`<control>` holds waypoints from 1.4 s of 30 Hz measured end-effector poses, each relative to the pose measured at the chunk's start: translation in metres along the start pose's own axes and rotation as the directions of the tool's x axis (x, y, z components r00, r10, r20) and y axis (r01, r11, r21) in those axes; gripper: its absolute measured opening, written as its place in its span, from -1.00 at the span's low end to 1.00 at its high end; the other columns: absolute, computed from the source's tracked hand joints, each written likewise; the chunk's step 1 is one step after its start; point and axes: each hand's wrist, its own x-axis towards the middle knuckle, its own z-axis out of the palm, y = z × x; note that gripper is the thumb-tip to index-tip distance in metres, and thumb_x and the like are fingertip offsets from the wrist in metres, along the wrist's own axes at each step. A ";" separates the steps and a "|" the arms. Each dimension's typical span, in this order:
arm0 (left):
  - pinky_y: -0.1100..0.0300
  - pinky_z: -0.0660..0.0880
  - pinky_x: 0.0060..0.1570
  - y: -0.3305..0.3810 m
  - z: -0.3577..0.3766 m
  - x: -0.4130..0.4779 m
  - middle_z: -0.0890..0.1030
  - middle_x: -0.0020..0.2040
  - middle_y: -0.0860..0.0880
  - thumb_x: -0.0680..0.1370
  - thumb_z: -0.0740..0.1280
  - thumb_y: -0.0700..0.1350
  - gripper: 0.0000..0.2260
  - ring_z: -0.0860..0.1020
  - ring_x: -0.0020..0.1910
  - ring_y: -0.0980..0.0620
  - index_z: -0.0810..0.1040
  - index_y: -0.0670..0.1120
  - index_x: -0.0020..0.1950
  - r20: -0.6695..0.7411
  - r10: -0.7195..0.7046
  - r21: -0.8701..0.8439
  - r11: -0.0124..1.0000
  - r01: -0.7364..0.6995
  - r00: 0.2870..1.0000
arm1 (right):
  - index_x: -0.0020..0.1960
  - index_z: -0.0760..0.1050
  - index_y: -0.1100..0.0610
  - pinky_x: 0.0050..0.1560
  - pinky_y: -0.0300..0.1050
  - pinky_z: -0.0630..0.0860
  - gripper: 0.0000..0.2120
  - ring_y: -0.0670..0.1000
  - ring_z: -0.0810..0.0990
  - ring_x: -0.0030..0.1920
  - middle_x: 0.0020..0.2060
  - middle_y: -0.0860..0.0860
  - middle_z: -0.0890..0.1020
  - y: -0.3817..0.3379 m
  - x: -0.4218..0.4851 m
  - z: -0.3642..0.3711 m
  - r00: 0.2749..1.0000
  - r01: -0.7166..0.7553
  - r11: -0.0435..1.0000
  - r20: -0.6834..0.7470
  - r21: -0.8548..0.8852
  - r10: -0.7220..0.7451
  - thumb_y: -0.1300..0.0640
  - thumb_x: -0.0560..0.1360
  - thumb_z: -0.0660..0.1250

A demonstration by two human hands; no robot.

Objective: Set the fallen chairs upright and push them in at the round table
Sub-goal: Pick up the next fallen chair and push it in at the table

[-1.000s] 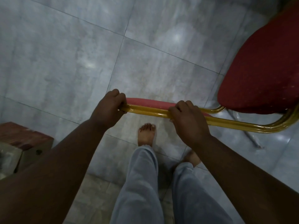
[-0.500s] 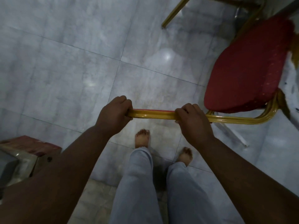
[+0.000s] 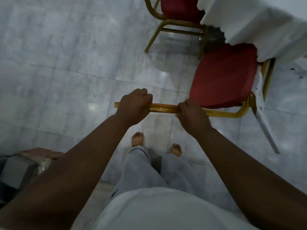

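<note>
A chair (image 3: 222, 77) with a red padded seat and gold metal frame stands upright in front of me, right of centre. Both hands grip the gold top rail of its backrest: my left hand (image 3: 134, 107) near the rail's left end, my right hand (image 3: 191, 113) further right. The seat's far edge lies under the white cloth of the round table (image 3: 259, 22) at the upper right. A second red and gold chair (image 3: 177, 12) stands upright at the top, also partly under the cloth.
Grey marble floor tiles spread to the left and ahead. A low reddish-brown box (image 3: 38, 155) sits at the lower left beside my left arm. My bare feet (image 3: 137, 139) stand just behind the chair. A pale chair leg (image 3: 265, 130) slants down at the right.
The chair has moved away from me and toward the table, its seat now partly under the cloth. The table edge and second chair have come into view. Both hands kept their grip.
</note>
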 end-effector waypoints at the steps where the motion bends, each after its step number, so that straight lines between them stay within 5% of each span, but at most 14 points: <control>1: 0.19 0.21 -0.42 0.014 -0.008 0.003 0.51 -0.21 -0.07 0.33 0.46 -0.20 -0.85 0.50 -0.23 -0.11 0.54 -0.11 -0.16 -0.013 0.018 0.013 1.000 -0.018 1.000 | 0.11 0.54 0.18 -0.15 0.06 0.52 -0.73 0.14 0.53 -0.08 -0.04 0.14 0.57 -0.001 -0.005 -0.010 1.000 0.018 1.000 -0.020 0.016 -0.017 0.13 0.45 0.42; 7: 0.13 0.33 -0.43 0.101 -0.037 0.010 0.53 -0.23 -0.10 0.37 0.48 -0.18 -0.88 0.48 -0.27 -0.08 0.58 -0.15 -0.16 -0.135 0.121 -0.012 0.992 -0.123 0.983 | -0.01 0.53 0.14 -0.27 0.05 0.51 -0.80 0.06 0.48 -0.15 -0.15 0.06 0.53 0.007 -0.033 -0.069 0.987 0.154 0.988 -0.037 -0.029 -0.155 0.07 0.44 0.40; 11: 0.10 0.43 -0.15 0.132 -0.037 -0.004 0.59 -0.06 -0.08 0.44 0.48 -0.12 -0.78 0.49 -0.10 -0.04 0.61 -0.11 0.06 -0.222 0.138 -0.185 0.966 -0.181 0.965 | 0.00 0.57 0.16 -0.25 -0.03 0.46 -0.78 0.02 0.47 -0.15 -0.17 0.06 0.55 0.032 -0.075 -0.097 0.987 0.098 0.995 -0.133 0.037 -0.092 0.09 0.41 0.46; 14: 0.04 0.47 -0.01 0.107 -0.024 -0.022 0.56 0.06 -0.09 0.45 0.48 -0.06 -0.68 0.48 0.03 -0.06 0.57 -0.09 0.16 -0.196 0.044 -0.241 0.966 -0.091 0.980 | 0.02 0.59 0.16 -0.19 -0.08 0.45 -0.75 -0.02 0.44 -0.13 -0.15 0.04 0.55 0.052 -0.109 -0.112 0.981 0.031 0.992 -0.193 0.124 -0.007 0.14 0.38 0.50; 17: -0.01 0.51 -0.10 0.083 -0.016 -0.031 0.54 0.02 -0.06 0.45 0.48 -0.02 -0.69 0.47 -0.03 -0.03 0.57 -0.08 0.14 -0.132 -0.015 -0.278 0.960 -0.022 0.991 | 0.04 0.58 0.19 -0.13 0.00 0.53 -0.71 0.06 0.53 -0.11 -0.11 0.08 0.57 0.073 -0.140 -0.125 0.975 -0.012 0.986 -0.216 0.167 0.049 0.19 0.36 0.52; 23: 0.09 0.49 -0.27 0.133 -0.029 -0.015 0.52 -0.06 -0.03 0.42 0.50 0.03 -0.70 0.47 -0.13 0.03 0.59 -0.06 0.07 -0.193 0.068 -0.308 0.943 -0.126 0.979 | 0.04 0.59 0.18 -0.06 -0.02 0.52 -0.69 0.08 0.57 -0.08 -0.09 0.10 0.62 0.107 -0.179 -0.169 0.973 -0.058 0.987 -0.211 0.152 0.090 0.23 0.32 0.55; 29: 0.15 0.45 -0.40 0.211 -0.040 -0.009 0.48 -0.10 0.01 0.36 0.52 0.08 -0.68 0.41 -0.17 0.10 0.61 -0.02 0.03 -0.252 0.118 -0.258 0.948 -0.185 0.960 | 0.17 0.54 0.07 0.00 0.03 0.55 -0.57 0.04 0.57 -0.02 0.01 0.05 0.62 0.142 -0.229 -0.206 0.986 -0.075 0.994 -0.146 0.079 0.086 0.01 0.35 0.52; 38: 0.16 0.49 -0.19 0.346 -0.040 -0.003 0.49 -0.05 -0.04 0.36 0.56 -0.02 -0.63 0.47 -0.11 0.02 0.61 -0.05 0.13 -0.291 0.161 -0.294 0.923 -0.248 0.943 | 0.25 0.48 0.02 -0.12 0.03 0.57 -0.62 0.07 0.55 -0.04 0.03 0.05 0.58 0.226 -0.321 -0.242 0.977 -0.054 0.999 -0.208 -0.001 0.053 0.13 0.45 0.43; 42: 0.11 0.52 -0.15 0.350 -0.035 0.000 0.52 -0.04 -0.06 0.36 0.57 -0.13 -0.67 0.51 -0.11 -0.01 0.58 -0.10 0.07 -0.256 0.135 -0.317 0.924 -0.215 0.957 | 0.11 0.53 0.08 -0.15 0.05 0.57 -0.70 0.08 0.54 -0.11 -0.05 0.08 0.58 0.255 -0.349 -0.256 0.972 -0.071 0.997 -0.224 -0.024 0.064 0.18 0.40 0.48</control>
